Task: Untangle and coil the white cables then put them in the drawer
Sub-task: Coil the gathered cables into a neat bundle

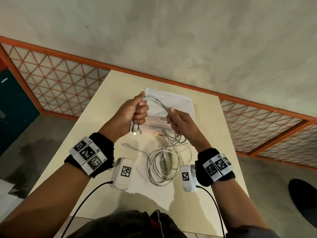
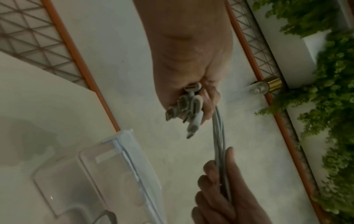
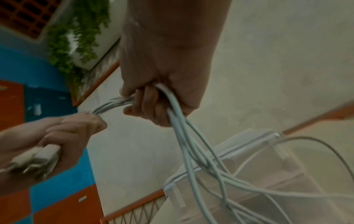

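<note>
Several white cables (image 1: 157,103) stretch in a bundle between my two hands above the table. My left hand (image 1: 137,111) grips the bundle near its ends, and the plugs (image 1: 135,130) stick out below the fist, plugs (image 2: 188,109) also plain in the left wrist view. My right hand (image 1: 178,121) grips the same cables (image 3: 178,121) a short way along. Below it the cables hang into a loose tangle (image 1: 164,162) on the table. One loose plug end (image 1: 124,144) lies left of the tangle. The clear plastic drawer (image 1: 154,121) sits behind my hands.
The cream table (image 1: 96,127) stands against a tiled floor edge with an orange lattice screen (image 1: 56,83) behind it. White paper (image 1: 178,100) lies under the drawer. A dark round object (image 1: 305,196) sits on the floor at right.
</note>
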`<action>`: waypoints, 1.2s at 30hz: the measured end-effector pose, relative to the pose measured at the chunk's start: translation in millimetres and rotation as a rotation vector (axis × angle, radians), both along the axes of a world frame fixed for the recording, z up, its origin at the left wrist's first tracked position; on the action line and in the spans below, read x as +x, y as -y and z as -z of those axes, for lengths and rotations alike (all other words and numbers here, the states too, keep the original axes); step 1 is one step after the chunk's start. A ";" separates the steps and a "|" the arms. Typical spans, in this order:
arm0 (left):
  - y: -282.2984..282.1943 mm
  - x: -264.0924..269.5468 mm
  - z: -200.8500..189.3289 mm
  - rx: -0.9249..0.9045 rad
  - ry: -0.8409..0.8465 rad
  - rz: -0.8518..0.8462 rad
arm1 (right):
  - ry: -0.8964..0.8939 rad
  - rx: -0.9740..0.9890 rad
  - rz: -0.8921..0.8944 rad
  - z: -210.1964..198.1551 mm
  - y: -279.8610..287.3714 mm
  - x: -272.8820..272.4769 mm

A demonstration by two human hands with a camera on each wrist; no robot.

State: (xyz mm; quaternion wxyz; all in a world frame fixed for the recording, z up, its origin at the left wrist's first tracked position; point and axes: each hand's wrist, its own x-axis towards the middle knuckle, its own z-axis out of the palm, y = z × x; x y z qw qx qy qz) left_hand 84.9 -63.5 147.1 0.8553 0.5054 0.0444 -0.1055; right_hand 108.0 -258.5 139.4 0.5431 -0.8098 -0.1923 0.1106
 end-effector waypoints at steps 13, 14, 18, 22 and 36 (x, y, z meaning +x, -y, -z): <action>4.0 -3.5 17.5 0.291 0.111 -0.050 | 0.141 -0.113 0.099 18.5 2.0 -3.6; 8.1 -4.0 20.8 0.361 0.151 -0.060 | 0.110 -0.059 0.127 14.5 -1.8 -3.2; 28.7 -7.2 32.7 0.401 0.187 -0.140 | -0.007 0.150 0.197 3.3 -20.6 -4.6; 42.8 -10.9 38.4 0.428 0.188 -0.138 | -0.102 0.257 0.307 5.2 -32.6 -12.3; 48.9 -19.1 40.6 0.444 0.235 0.029 | -0.439 0.343 0.195 2.5 -33.7 -22.1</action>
